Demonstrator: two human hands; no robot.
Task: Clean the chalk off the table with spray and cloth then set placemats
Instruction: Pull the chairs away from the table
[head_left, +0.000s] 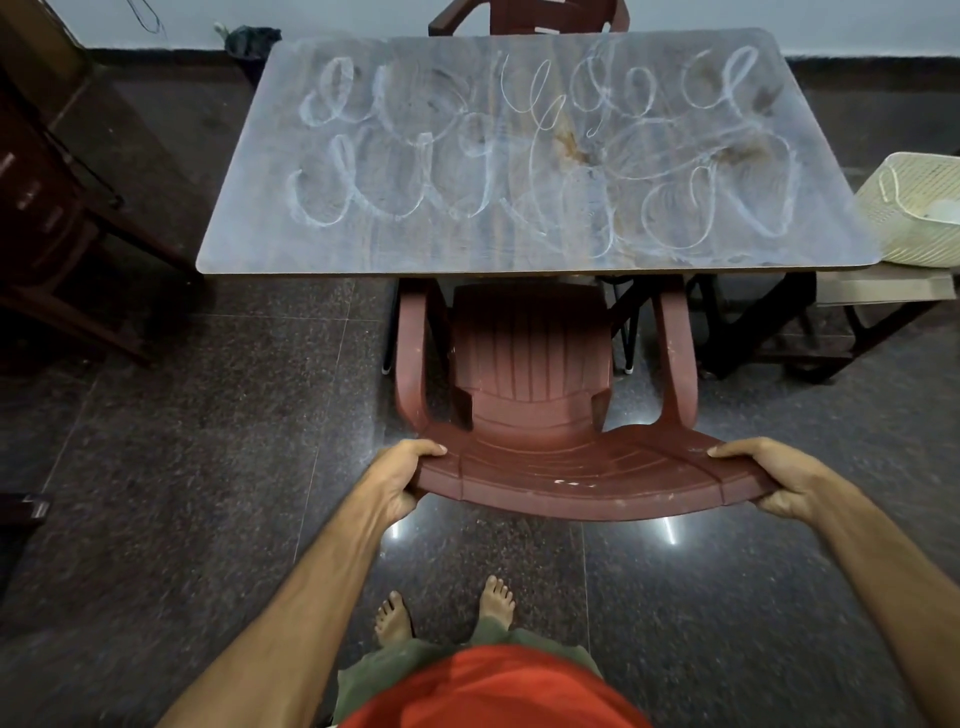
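A barefoot person in a red shirt is standing on a dark polished stone floor, facing a rectangular table whose top is carrying looping white chalk scribbles from the near edge to the far edge. Both arms are reaching forward to a reddish-brown plastic armchair whose seat is sitting partly under the table's near edge. The left hand is gripping the left end of the chair's curved backrest top, thumb lying over the upper face and fingers curling beneath. The right hand is gripping the right end in the same way, so the two hands are spread well apart, one at each corner of the backrest. A cream plastic basket is resting on a low stand just beside the table's right edge, with something pale lying inside it that is too blurred to identify. A second reddish-brown chair is showing beyond the table's far edge. Dark wooden furniture is standing at the left, and a dark bin is sitting against the far wall.
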